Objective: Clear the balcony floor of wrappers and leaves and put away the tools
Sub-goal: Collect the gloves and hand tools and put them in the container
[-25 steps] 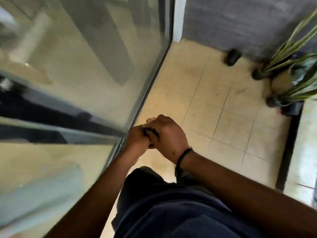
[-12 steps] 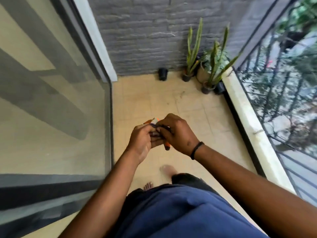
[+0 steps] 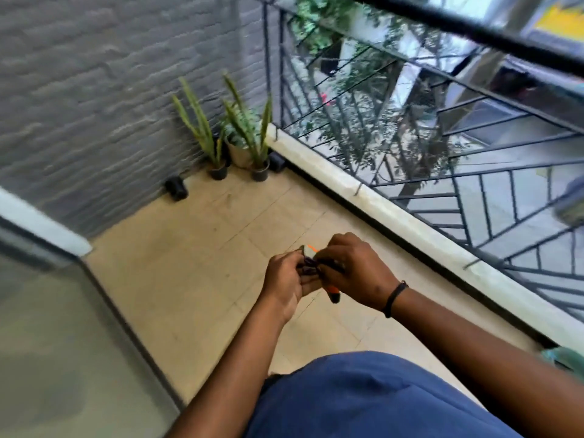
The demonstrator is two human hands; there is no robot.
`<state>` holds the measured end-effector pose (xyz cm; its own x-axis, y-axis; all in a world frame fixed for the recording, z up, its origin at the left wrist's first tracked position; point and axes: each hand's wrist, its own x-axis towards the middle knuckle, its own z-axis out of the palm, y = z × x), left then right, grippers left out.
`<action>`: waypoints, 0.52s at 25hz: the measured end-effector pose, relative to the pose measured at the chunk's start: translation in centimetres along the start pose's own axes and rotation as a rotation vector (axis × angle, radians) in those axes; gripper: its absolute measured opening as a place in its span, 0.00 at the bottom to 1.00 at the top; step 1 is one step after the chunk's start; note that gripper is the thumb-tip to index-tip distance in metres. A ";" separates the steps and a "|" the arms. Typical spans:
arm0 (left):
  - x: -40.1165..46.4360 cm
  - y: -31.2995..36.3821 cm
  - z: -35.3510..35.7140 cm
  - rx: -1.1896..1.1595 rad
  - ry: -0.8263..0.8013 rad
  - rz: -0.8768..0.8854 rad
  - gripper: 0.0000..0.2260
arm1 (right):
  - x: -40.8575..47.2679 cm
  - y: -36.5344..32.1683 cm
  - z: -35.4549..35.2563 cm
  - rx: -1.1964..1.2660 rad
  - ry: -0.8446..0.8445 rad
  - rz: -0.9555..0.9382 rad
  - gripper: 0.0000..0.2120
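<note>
Both hands meet in front of me above the tiled balcony floor [image 3: 196, 267]. My left hand [image 3: 284, 279] and my right hand [image 3: 354, 273] together hold a small bundle of crumpled wrappers [image 3: 311, 262], orange, white and dark. My right-hand fingers pinch the bundle from the right; an orange-and-black end [image 3: 334, 295] sticks out below that hand. My left hand cups the bundle from the left. Most of the bundle is hidden between the fingers.
Potted snake plants [image 3: 221, 147] and a small black pot [image 3: 176, 188] stand in the far corner by the grey brick wall [image 3: 94, 90]. A white ledge [image 3: 395, 213] with a black metal railing [image 3: 474, 172] runs along the right. A glass door [image 3: 63, 343] is on the left.
The view has swung right, from the glass door toward the railing and the corner plants. Both hands have stayed together on the wrapper bundle throughout.
</note>
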<state>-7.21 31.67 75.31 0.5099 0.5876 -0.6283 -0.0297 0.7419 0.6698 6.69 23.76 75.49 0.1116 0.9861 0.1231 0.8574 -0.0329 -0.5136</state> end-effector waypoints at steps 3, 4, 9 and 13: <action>-0.2 -1.6 6.0 0.104 -0.125 -0.018 0.14 | -4.3 2.7 -3.9 0.013 0.088 0.076 0.15; -0.1 -2.0 8.1 0.147 -0.153 -0.011 0.15 | -5.7 3.6 -5.1 0.004 0.112 0.090 0.19; -0.5 -6.1 21.9 0.450 -0.288 0.038 0.13 | -15.7 10.8 -11.7 -0.078 0.372 0.250 0.18; -3.3 -10.5 32.4 0.808 -0.521 0.163 0.11 | -24.3 16.2 -17.1 0.008 0.652 0.374 0.11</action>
<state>19.24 11.48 83.21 0.8738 0.3032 -0.3802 0.3661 0.1045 0.9247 26.43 -3.56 78.68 0.6717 0.6132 0.4158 0.7006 -0.3433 -0.6255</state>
